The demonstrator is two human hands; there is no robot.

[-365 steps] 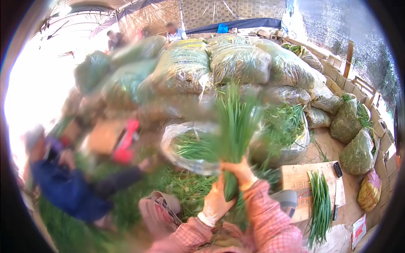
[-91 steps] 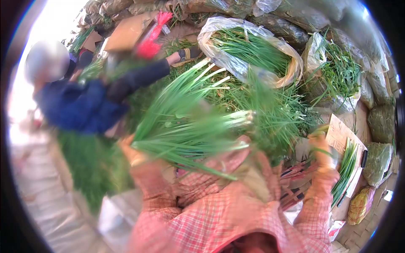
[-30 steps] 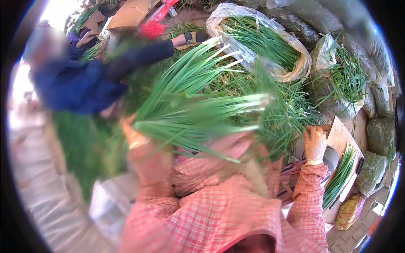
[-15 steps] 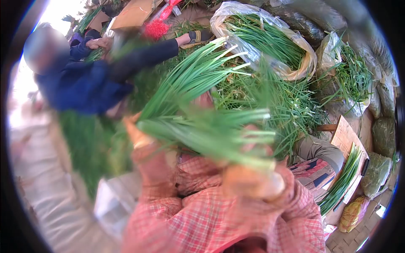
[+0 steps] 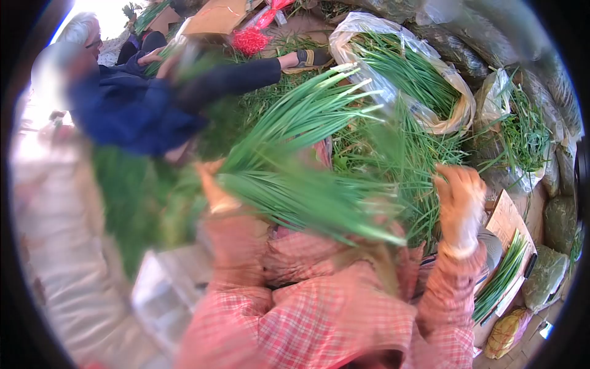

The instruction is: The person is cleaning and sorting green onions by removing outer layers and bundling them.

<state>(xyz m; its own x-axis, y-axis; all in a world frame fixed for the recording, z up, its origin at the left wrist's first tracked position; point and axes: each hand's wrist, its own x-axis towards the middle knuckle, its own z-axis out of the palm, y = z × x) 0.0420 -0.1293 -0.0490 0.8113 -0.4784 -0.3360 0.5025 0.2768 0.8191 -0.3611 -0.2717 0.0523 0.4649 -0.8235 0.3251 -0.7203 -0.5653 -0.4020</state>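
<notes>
My left hand (image 5: 215, 186), in an orange glove, grips a large bunch of garlic chives (image 5: 295, 132) at its left end. The long green stalks fan out to the right, their pale cut ends pointing up and right; a lower part of the bunch is blurred and sags across my lap. My right hand (image 5: 460, 200), also gloved, is apart from the bunch, over the right edge of a loose pile of greens (image 5: 424, 147). Its fingers are curled; what they hold, if anything, is hidden.
An open plastic bag (image 5: 465, 101) of chives stands at the back. A person in dark blue (image 5: 141, 111) sits at the left, leg stretched out. Red netting (image 5: 250, 40) lies beyond. Chives (image 5: 504, 277) rest on a board (image 5: 504, 215) at right, near filled bags (image 5: 546, 277).
My right hand has moved away from the bunch, up and to the right over the loose greens. The left hand keeps its hold on the chives. The view has shifted slightly.
</notes>
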